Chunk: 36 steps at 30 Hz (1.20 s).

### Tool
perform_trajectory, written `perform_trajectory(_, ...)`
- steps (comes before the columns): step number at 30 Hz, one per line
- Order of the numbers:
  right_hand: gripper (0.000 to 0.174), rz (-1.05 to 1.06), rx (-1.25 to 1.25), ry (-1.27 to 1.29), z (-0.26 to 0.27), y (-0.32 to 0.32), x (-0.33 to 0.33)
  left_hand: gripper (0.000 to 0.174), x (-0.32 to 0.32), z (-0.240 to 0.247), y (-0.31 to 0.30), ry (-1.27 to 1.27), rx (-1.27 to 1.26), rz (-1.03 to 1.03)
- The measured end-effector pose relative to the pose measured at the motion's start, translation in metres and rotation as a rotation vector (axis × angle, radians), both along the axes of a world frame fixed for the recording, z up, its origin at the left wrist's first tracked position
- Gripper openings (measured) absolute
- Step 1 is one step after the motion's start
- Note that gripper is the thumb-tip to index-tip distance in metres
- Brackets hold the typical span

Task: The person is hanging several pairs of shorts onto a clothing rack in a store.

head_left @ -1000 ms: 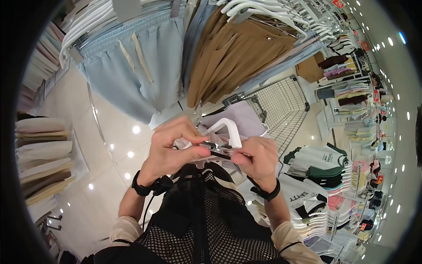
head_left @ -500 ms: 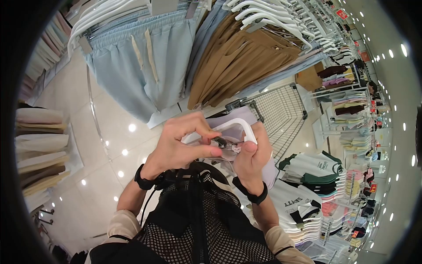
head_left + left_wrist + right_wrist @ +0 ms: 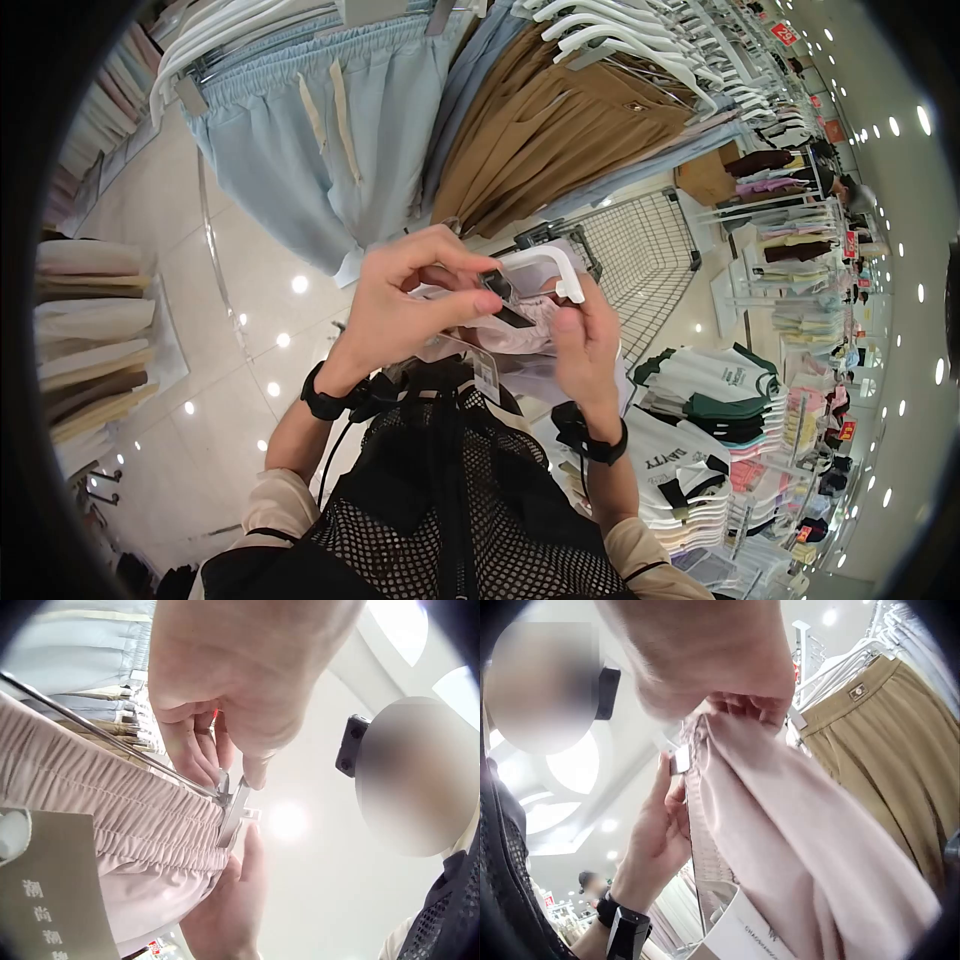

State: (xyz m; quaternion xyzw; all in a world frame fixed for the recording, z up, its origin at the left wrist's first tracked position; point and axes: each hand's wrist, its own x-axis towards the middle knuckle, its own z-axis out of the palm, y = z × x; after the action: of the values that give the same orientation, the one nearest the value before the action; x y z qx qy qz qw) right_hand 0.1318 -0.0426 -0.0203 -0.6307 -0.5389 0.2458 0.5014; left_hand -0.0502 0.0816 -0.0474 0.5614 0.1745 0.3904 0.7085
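Note:
A pale pink garment [image 3: 780, 817] with a gathered elastic waistband [image 3: 135, 802] hangs between my hands. My left hand [image 3: 400, 295] pinches a metal clip [image 3: 234, 814] at one end of the waistband between thumb and forefinger. Opposite it, my right hand [image 3: 588, 345] grips the bunched waistband, its fingers curled behind the cloth. A white hanger [image 3: 562, 265] arches over the garment beside the right thumb, and its thin metal bar [image 3: 97, 729] runs along the waistband. From the waist dangles a paper tag [image 3: 52, 889] with printed characters.
Light blue drawstring pants [image 3: 310, 140] and brown pants [image 3: 560, 140] hang on a rack ahead. Beyond my hands stands a wire shopping cart [image 3: 640, 250]. Folded or hung clothes [image 3: 95, 340] line the left, and printed shirts [image 3: 700, 380] hang at the right.
Both hands first worked close together at the clip. My right hand has shifted onto the waistband, which now shows spread between the hands, and the tag has swung into sight.

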Motion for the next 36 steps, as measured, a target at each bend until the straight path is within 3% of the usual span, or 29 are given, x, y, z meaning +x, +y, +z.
perform_trajectory(4,0.024,0.046,-0.096,-0.038,-0.006,-0.012,0.015,0.025,0.004,0.007,0.006,0.072,-0.037,0.023)
perform_trajectory(10,0.023,-0.032,-0.11,-0.096,0.004,-0.012,0.006,0.024,0.012,0.016,0.013,0.163,-0.03,0.006)
perform_trajectory(13,0.048,-0.063,0.016,-0.351,0.007,-0.02,0.021,0.024,0.016,0.019,0.013,0.173,0.005,-0.001)
perform_trajectory(16,0.084,-0.182,0.112,-0.104,0.03,-0.018,0.025,0.026,0.018,0.022,0.01,0.162,0.034,-0.028)
perform_trajectory(20,0.113,0.214,-0.41,0.17,0.044,-0.013,0.042,0.032,0.022,0.028,-0.007,0.18,0.253,-0.078)
perform_trajectory(23,0.123,0.323,-0.479,0.323,0.035,-0.01,0.047,0.033,0.021,0.029,-0.018,0.21,0.315,-0.078)
perform_trajectory(24,0.12,0.378,-0.529,0.256,0.036,-0.012,0.051,0.033,0.019,0.028,-0.02,0.217,0.322,-0.087)
perform_trajectory(27,0.102,0.482,-0.452,0.507,0.026,-0.018,0.053,0.032,0.016,0.019,-0.027,0.166,0.318,-0.09)
perform_trajectory(28,0.087,0.472,-0.503,0.551,0.03,-0.019,0.051,0.032,0.015,0.018,-0.029,0.175,0.295,-0.095)
perform_trajectory(31,0.07,0.379,-0.56,0.655,0.035,-0.018,0.04,0.03,0.009,0.014,-0.028,0.179,0.321,-0.087)
perform_trajectory(36,0.064,0.277,-0.385,0.477,0.04,-0.015,0.018,0.031,0.01,0.006,-0.036,0.147,0.468,-0.038)
